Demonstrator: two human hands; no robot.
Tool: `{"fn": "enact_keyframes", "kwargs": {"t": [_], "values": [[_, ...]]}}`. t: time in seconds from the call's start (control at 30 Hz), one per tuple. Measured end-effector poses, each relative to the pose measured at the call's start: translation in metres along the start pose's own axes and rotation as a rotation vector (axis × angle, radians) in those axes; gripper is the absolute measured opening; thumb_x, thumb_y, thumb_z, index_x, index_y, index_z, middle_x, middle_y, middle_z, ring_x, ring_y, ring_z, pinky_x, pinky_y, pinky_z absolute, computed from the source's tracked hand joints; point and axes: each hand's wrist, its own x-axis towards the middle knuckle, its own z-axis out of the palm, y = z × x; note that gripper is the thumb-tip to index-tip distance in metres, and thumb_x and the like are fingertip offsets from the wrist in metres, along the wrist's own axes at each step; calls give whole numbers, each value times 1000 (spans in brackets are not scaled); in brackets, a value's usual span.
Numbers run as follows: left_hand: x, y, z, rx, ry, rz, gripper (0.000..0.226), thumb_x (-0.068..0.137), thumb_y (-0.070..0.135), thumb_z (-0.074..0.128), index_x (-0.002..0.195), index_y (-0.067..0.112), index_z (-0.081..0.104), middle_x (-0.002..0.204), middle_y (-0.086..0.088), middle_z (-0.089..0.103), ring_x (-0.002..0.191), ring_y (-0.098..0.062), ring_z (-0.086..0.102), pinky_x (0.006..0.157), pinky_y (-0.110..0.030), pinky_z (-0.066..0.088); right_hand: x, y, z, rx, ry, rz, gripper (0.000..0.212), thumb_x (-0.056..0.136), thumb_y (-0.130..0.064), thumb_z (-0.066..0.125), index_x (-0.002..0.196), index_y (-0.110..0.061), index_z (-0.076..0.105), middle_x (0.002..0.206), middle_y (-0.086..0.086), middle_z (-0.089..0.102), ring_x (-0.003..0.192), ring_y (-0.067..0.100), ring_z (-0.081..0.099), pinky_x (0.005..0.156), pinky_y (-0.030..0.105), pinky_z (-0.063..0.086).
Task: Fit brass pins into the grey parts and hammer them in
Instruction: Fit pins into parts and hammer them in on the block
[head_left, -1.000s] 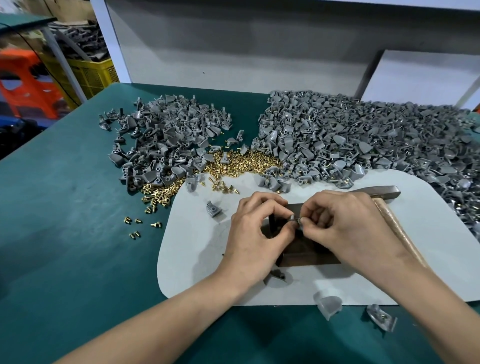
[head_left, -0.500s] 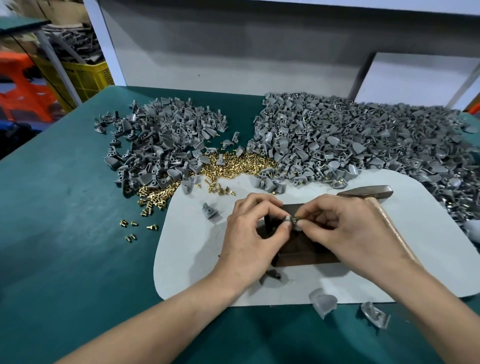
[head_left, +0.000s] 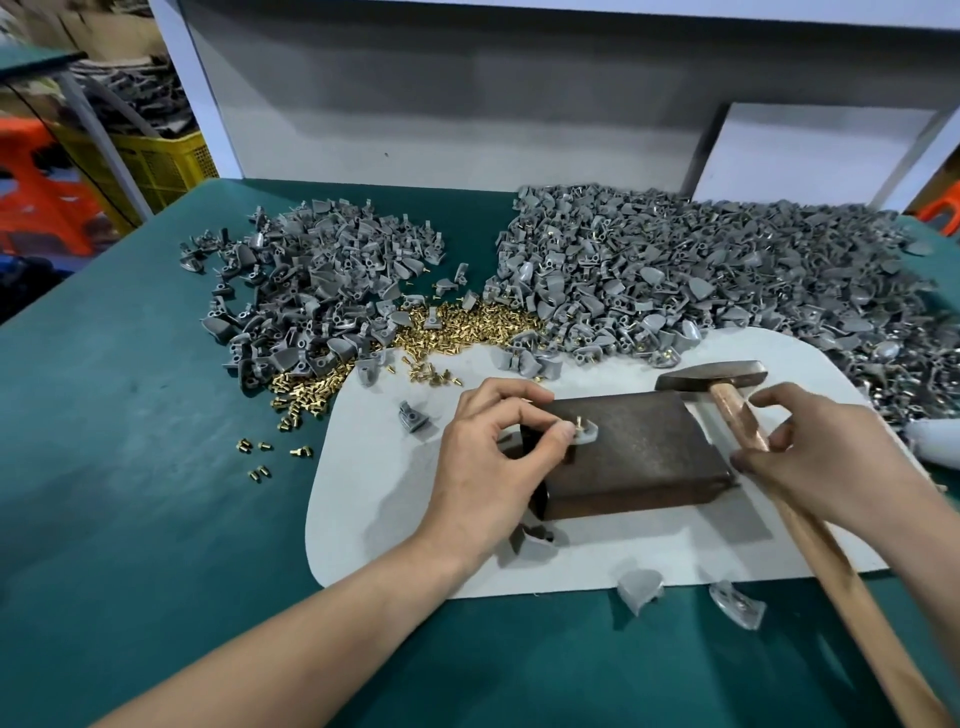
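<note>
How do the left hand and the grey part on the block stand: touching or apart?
Touching. In the head view, fingers of the left hand pinch the grey part on the block.
</note>
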Motion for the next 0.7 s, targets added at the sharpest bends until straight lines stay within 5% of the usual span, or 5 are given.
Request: {"fn": "enact_keyframes", "kwargs": {"t": [0.23, 0.37, 0.5, 0.6, 0.7], "values": [[-1, -3, 0, -20, -17, -7, 6, 82, 19, 72, 77, 19, 73, 102, 23, 58, 110, 1, 51, 88, -25, 50, 9, 0, -6, 32, 20, 6, 15, 84, -16, 62, 80, -1, 63, 69, 21, 65, 70, 34, 63, 68, 38, 51], [-1, -3, 1, 55, 16, 99, 5, 83, 15, 72, 83, 20, 72, 104, 15, 58, 105, 5, 52, 80, -10, 47, -10, -2, -27, 456, 116, -42, 17, 89, -13, 55, 79, -2, 63, 49, 3, 57, 39, 20, 52, 39, 25, 44], [0, -3, 3, 83, 19, 88, 4, 82, 14, 73, 86, 17, 72, 105, 14, 58, 105, 4, 53, 81, -14, 49, -51, -30, -39, 736, -129, -252, 13, 92, -22, 53, 94, -25, 65, 49, 3, 55, 28, 21, 47, 31, 20, 37], [2, -4, 3, 109, 5, 58, 5, 82, 16, 73, 86, 16, 71, 107, 14, 58, 108, 2, 54, 94, -32, 48, -68, -47, -28, 600, -116, -391, 16, 91, -26, 53, 101, -29, 63, 52, 1, 54, 28, 8, 41, 34, 16, 31], [2, -3, 3, 109, -1, 52, 6, 81, 12, 73, 85, 17, 69, 106, 13, 59, 108, 0, 55, 93, -24, 45, -73, -58, -22, 430, -13, -465, 24, 87, -31, 49, 104, -21, 63, 56, -2, 54, 46, 4, 50, 47, 23, 36]]}}
